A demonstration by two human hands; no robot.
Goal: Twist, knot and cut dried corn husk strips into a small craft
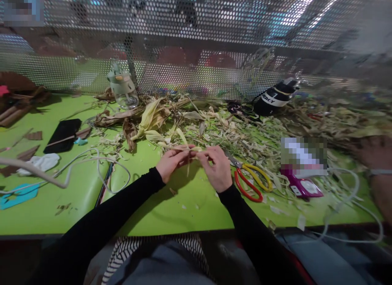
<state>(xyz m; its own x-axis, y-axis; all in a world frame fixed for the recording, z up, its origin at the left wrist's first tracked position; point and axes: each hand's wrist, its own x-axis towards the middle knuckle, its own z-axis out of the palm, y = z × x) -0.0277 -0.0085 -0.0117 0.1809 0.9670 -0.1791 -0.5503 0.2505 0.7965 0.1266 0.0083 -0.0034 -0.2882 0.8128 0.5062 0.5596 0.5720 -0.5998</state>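
Both hands meet over the green table [196,211], pinching a pale strip of corn husk [188,167] between them. My left hand [172,162] holds the strip from the left, fingers closed on it. From the other side my right hand [216,167] grips it between thumb and fingertips. A thin end of the strip hangs below the fingers. Just right of my right hand lie scissors [249,181] with one red and one yellow handle, blades partly behind the hand. Beyond my hands is a larger yellowish husk [151,119] on a heap of dried husk scraps [202,123].
A clear bottle [122,89] and a tilted black bottle [275,98] stand before the perforated metal screen [171,64]. Left are a black phone [63,136], white cable [92,152] and pen [104,185]. A purple packet [306,187] and another person's hand [375,154] are at right.
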